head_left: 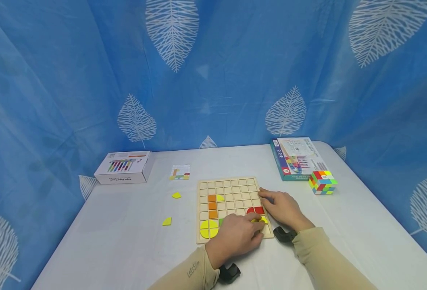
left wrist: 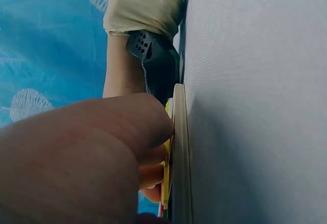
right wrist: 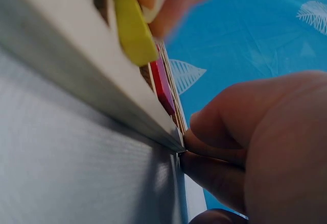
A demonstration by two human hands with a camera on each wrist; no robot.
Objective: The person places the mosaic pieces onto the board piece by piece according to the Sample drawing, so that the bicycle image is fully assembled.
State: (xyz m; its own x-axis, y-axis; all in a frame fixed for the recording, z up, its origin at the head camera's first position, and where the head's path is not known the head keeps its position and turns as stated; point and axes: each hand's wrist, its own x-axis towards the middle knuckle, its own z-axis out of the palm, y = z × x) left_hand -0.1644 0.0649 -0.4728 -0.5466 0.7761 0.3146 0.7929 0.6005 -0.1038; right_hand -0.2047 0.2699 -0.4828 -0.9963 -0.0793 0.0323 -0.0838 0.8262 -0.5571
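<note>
A wooden grid board lies on the table with flat coloured tiles in its cells. My left hand reaches over the lower right cells, its bent fingers on a yellow tile; part of that tile is hidden beneath them. At the board's right edge, my right hand pinches the rim between thumb and fingers. Red tiles sit just above the yellow one. On the left part are orange squares in a column, a yellow quarter-circle and a yellow circle made of quarters. A green tile is partly covered.
Two loose yellow quarter-circles lie left of the board. A small pattern card is behind them. A white box stands at the back left; a flat game box and a colourful puzzle cube are at the right.
</note>
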